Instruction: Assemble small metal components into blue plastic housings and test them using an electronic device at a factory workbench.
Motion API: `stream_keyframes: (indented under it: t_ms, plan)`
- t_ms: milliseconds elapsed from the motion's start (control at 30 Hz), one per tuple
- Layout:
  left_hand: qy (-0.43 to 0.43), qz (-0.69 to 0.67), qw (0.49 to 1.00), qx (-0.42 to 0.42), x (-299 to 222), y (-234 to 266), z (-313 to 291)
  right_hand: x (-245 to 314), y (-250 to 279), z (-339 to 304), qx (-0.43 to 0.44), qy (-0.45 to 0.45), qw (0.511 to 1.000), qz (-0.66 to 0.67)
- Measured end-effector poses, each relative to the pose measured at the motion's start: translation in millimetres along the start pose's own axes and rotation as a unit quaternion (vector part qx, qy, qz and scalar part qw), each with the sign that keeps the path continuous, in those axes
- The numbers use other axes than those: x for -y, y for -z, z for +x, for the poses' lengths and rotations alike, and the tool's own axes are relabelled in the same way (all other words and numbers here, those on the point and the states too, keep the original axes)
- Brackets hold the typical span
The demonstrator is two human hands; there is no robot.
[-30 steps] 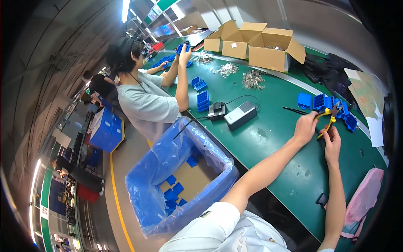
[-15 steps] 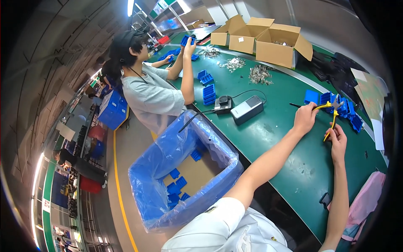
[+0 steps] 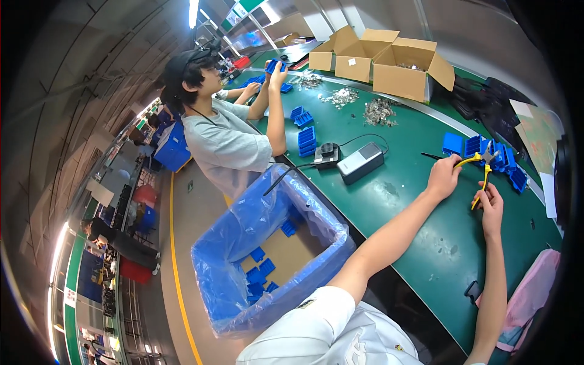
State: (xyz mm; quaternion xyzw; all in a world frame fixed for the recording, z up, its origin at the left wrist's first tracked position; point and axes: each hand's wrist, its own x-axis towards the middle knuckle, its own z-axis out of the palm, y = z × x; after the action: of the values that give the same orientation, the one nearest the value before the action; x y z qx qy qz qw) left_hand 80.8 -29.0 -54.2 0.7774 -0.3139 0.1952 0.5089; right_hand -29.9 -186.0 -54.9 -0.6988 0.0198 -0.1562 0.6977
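Note:
A pair of pliers with yellow handles [image 3: 488, 171] is spread between my two hands over the green workbench, its metal jaws pointing away from me. My left hand [image 3: 445, 177] is closed around the end of one handle. The other handle is pinched in the fingers of my right hand [image 3: 490, 205]. Just beyond the jaws stands a row of blue plastic slotted parts [image 3: 504, 159]; the pliers overlap some of them, and I cannot tell whether they touch. A thin black pen-like stick [image 3: 431, 156] lies by my left hand.
A blue bin lined with clear plastic [image 3: 213, 261], holding blue parts, stands left of the bench. A grey box-shaped device [image 3: 360, 163], metal piles [image 3: 379, 112] and open cartons [image 3: 398, 79] sit farther off. A co-worker [image 3: 225, 134] at left holds a blue part.
The pliers stay in both my hands, with my right hand slightly nearer to me. The co-worker's blue part has tipped flatter and come down a little. The whole view has shifted slightly.

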Motion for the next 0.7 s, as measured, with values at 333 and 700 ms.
stream_keyframes:
  t_ms: [333, 700]
  plan:
    - [-0.032, 0.041, 0.997, 0.062, -22.7, -9.7, -4.1, -21.7, 24.8, 6.9, -0.024, -0.004, 0.998, 0.060]
    - [-0.012, 0.041, 0.996, 0.076, -29.6, -18.3, -9.4, -16.7, 7.0, 7.3, -0.099, -0.008, 0.987, 0.130]
